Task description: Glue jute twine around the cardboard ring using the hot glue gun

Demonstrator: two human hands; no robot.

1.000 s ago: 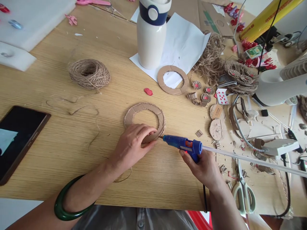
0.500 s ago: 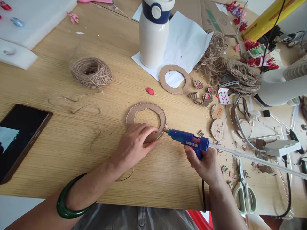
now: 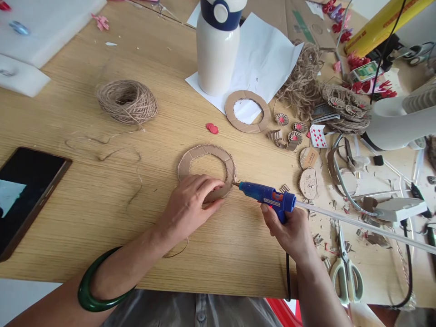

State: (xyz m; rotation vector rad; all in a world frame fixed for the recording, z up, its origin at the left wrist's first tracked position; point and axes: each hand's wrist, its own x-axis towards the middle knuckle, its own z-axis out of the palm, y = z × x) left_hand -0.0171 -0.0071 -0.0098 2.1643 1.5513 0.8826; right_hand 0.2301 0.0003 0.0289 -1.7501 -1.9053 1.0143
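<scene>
A flat cardboard ring [image 3: 211, 151] lies on the wooden table, twine along part of its outer edge. My left hand [image 3: 190, 200] is closed on the ring's near side, fingers over the inner rim and thumb at the outer edge. In my right hand [image 3: 289, 229] is a blue hot glue gun [image 3: 264, 193], a long clear glue stick [image 3: 357, 222] running out of its back. The gun's nozzle points left and meets the ring's right outer edge. A thin end of twine [image 3: 180, 251] shows below my left wrist.
A twine ball [image 3: 127, 102] sits at the left, above a phone [image 3: 30, 190]. Behind the ring are red discs [image 3: 211, 128], a second cardboard ring [image 3: 233, 120] and a white bottle [image 3: 218, 59]. Scissors [image 3: 345, 272] and cardboard scraps lie at the right.
The view has shifted very slightly. Both hands, the cardboard ring and the glue gun keep nearly the same places, the nozzle still at the ring's right edge.
</scene>
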